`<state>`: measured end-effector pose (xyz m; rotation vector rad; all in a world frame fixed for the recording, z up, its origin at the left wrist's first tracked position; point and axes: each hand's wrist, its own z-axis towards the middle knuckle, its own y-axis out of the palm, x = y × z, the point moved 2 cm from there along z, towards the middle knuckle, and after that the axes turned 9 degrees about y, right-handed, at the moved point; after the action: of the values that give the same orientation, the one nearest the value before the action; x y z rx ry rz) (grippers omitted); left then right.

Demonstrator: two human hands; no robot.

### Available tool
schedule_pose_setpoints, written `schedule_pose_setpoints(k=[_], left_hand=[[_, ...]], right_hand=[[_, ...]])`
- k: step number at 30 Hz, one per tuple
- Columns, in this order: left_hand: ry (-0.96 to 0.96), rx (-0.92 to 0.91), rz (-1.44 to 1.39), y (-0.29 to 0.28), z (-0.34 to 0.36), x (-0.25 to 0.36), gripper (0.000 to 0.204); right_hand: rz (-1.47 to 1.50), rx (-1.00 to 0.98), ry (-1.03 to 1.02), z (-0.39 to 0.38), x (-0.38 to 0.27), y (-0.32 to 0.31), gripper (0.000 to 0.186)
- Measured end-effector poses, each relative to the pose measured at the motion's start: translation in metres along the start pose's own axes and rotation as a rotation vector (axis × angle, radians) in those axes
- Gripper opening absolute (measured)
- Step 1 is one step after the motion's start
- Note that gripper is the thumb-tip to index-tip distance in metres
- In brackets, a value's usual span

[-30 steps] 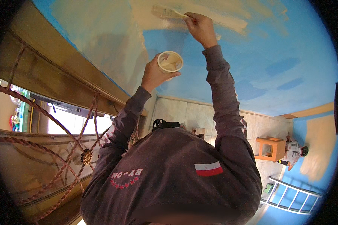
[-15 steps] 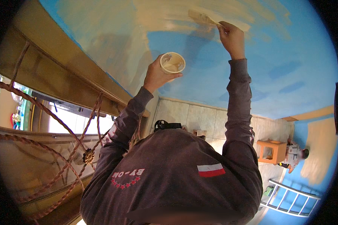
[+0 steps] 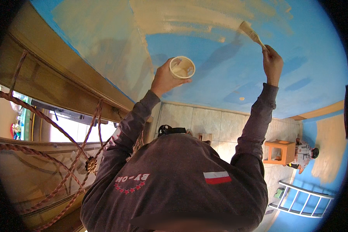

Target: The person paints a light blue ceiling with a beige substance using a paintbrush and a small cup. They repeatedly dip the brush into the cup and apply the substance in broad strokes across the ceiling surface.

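My left hand [image 3: 160, 79] grips a round white tub [image 3: 182, 67] with cream paint inside, its opening toward me. My right hand [image 3: 272, 63] holds a flat paintbrush [image 3: 253, 35] by its light handle, bristles pointing up and left at a wall [image 3: 216, 65]. The wall is blue, with broad cream strokes across its upper part and a paler cream-green section on the left. The brush head is at the right part of the upper cream strokes; whether it touches the wall I cannot tell.
Twisted brown metalwork [image 3: 50, 120] crosses a window at left. Below the wall lies a tiled floor [image 3: 207, 120]. At right, a person [image 3: 303, 154] is beside an orange stool [image 3: 284, 151], near a partly cream-painted blue wall and a metal ladder [image 3: 299, 199]. A dark strap [image 3: 170, 129] shows at my middle.
My right hand with the brush has moved steadily right and downward, and the brush now angles more steeply. My left hand and the tub have shifted slightly right and down.
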<state>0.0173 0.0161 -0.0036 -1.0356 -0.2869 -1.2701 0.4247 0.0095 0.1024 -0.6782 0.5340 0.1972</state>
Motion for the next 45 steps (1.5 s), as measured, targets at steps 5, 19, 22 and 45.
schedule_pose_setpoints(k=[5,19,22,45], left_hand=[[-0.014,0.003,-0.002,0.002,-0.003,0.002,0.082],[-0.058,0.050,0.060,-0.006,-0.007,0.006,0.079],[-0.077,0.068,0.059,-0.006,-0.008,0.006,0.078],[0.003,-0.065,-0.063,0.011,0.002,-0.003,0.084]], right_hand=[[0.205,-0.093,-0.060,-0.014,-0.054,0.030,0.028],[0.290,-0.145,-0.336,0.012,-0.182,0.160,0.027],[0.288,-0.196,-0.308,0.019,-0.157,0.137,0.028],[0.086,-0.054,-0.009,0.020,0.013,-0.024,0.033]])
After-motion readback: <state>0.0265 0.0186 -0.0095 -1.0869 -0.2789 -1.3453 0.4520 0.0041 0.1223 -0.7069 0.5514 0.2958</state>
